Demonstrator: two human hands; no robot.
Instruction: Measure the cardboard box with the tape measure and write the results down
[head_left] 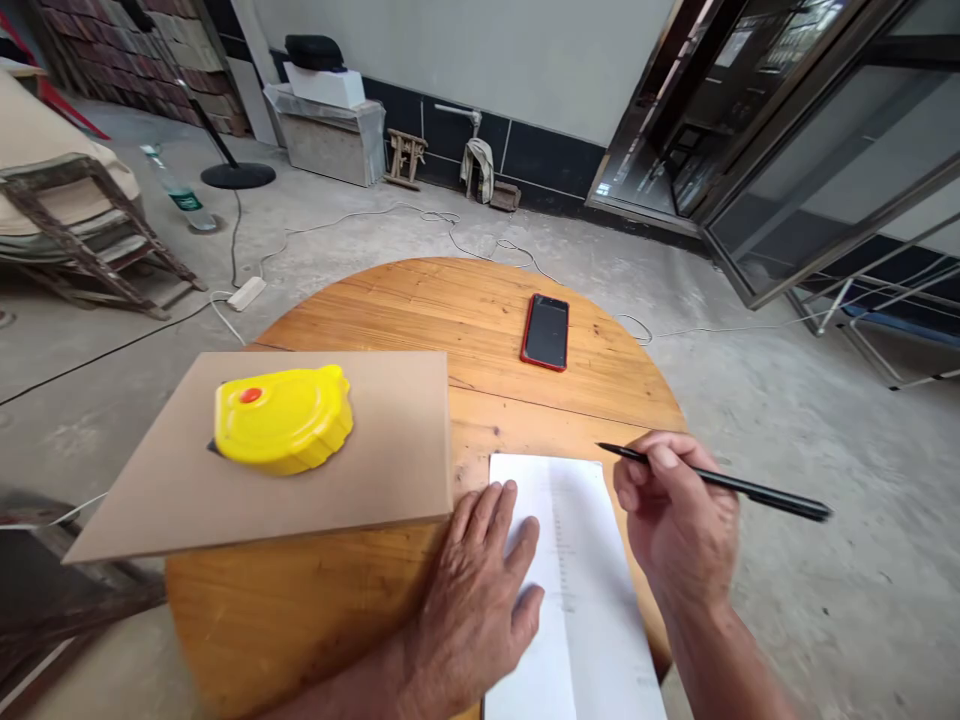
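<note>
My left hand (484,590) lies flat with its fingers stretched out over the left edge of a sheet of white paper (592,580). Faint print or writing runs down the sheet, too small to read. To the right of the paper, my right hand (679,510) grips a black pen (757,490), its tip pointing left above the sheet's upper right corner. A yellow tape measure (285,420) with a red button rests on a brown board (397,440), left of my left hand.
A phone in a red case (546,332) lies toward the far side of the round wooden table (420,310). On the floor are a plastic bottle (180,190), a power strip (247,293) and loose cables. A wooden chair (90,220) stands at left.
</note>
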